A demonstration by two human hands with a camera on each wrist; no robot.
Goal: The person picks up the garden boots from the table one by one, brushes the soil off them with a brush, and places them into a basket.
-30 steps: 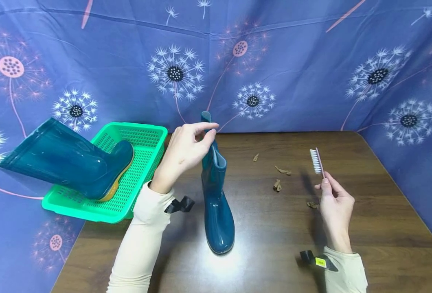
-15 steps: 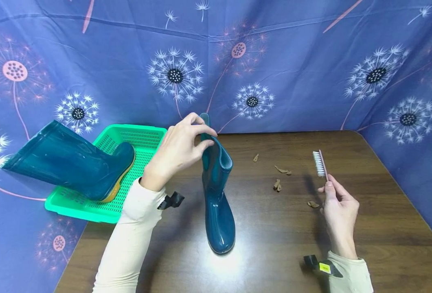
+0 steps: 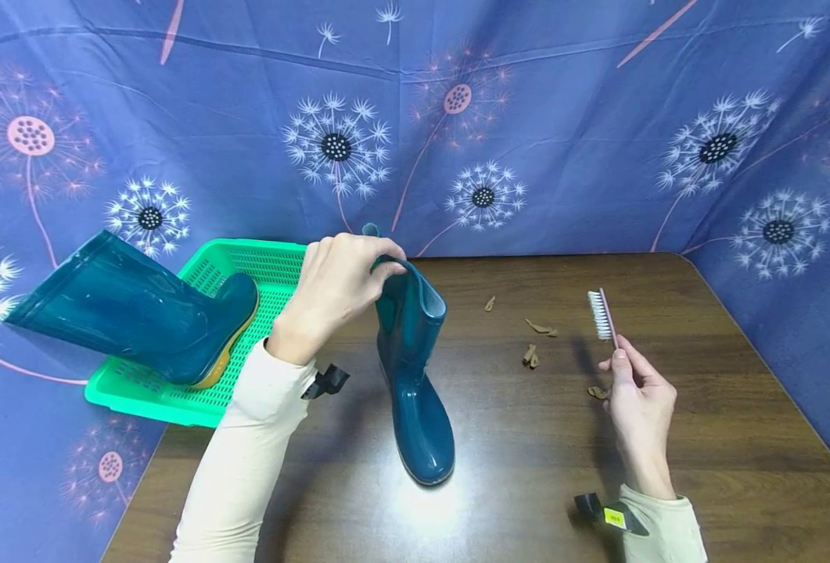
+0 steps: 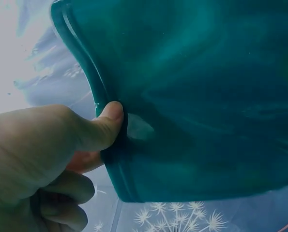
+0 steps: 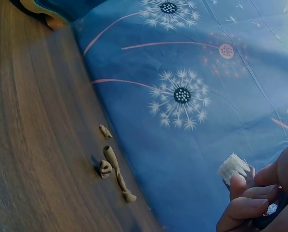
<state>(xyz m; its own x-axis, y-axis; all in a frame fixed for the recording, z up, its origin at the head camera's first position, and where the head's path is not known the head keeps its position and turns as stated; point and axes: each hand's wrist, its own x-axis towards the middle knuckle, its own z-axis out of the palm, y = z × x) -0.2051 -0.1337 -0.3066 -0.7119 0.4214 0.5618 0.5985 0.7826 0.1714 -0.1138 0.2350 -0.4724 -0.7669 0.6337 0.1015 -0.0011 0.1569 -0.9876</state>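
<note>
A shiny dark teal rubber boot (image 3: 422, 422) stands on the table in the middle of the head view, toe toward me. My left hand (image 3: 337, 285) pinches the rim of its shaft; in the left wrist view the thumb (image 4: 112, 113) lies on the outer face of the boot shaft (image 4: 206, 106), with a finger behind the rim. On the right, my right hand (image 3: 641, 407) grips a small pink-handled brush (image 3: 602, 314) by its handle, bristles facing left, raised over the table. The brush's white bristles (image 5: 233, 166) also show in the right wrist view.
A second teal boot (image 3: 154, 313) with a yellowish sole lies tilted in a green plastic basket (image 3: 154, 407) at the left. Several brown, curled dirt-like bits (image 3: 530, 356) are scattered on the wooden table (image 3: 527, 469). A blue dandelion-print cloth (image 3: 569, 133) hangs behind.
My left thumb and finger have closed onto the boot's rim, and the shaft has tipped slightly left. The right hand with the brush drifted right, then back left.
</note>
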